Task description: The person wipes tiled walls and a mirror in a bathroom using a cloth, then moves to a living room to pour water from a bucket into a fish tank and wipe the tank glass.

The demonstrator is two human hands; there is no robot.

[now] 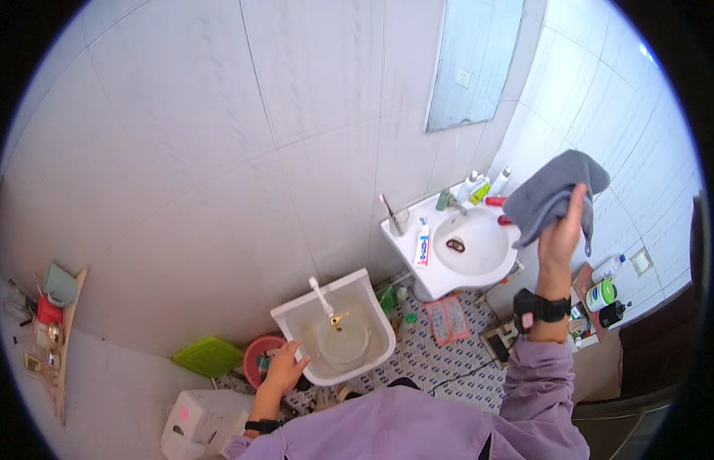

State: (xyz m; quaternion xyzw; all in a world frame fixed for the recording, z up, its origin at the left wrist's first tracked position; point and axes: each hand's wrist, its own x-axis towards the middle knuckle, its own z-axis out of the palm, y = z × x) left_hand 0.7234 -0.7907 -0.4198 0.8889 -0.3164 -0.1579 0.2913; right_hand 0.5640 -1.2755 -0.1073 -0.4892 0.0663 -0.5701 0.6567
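Note:
A folded grey cloth [555, 184] is in my right hand [559, 244], raised at the right, with the thumb pressed along it and the other fingers hidden. Behind the cloth, from this view, is a white washbasin [475, 250] with a small dark ring-shaped object [455, 245] in its bowl. My left hand [287, 366] is low beside the left rim of a square white utility sink [386, 333]; its fingers are apart and hold nothing. Whether they touch the rim I cannot tell. In that sink, under a white tap [321, 296] with a brass outlet, sits a bucket [344, 343] with water.
A toothpaste tube [423, 247], a toothbrush in a cup [396, 224] and several bottles [467, 185] stand around the basin. Below are a pink basin [256, 357], a green plastic lid [206, 355] and a pink packet [447, 319]. Shelves with items [600, 296] flank both sides; a mirror [469, 63] hangs above.

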